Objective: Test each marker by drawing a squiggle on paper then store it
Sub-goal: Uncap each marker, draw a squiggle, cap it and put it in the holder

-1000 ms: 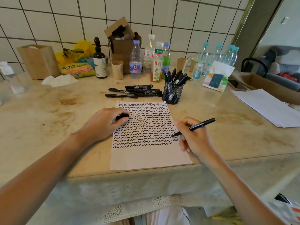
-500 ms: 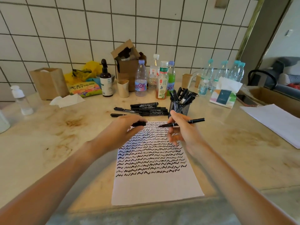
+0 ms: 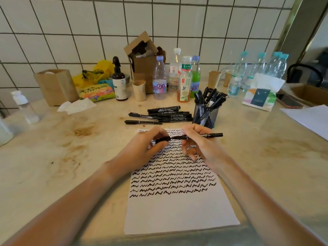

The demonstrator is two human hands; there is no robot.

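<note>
Your right hand (image 3: 200, 144) grips the thin black marker (image 3: 200, 136); your left hand (image 3: 142, 148) pinches its black cap (image 3: 162, 139) at the tip, above the squiggle-covered white paper (image 3: 177, 210) lying at the table (image 3: 53, 157) edge.

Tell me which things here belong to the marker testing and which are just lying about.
Job: marker in right hand; cap in left hand; paper; loose markers; mesh cup.
Lying about: bottles; tissue pack; cardboard box; paper cups.
</note>
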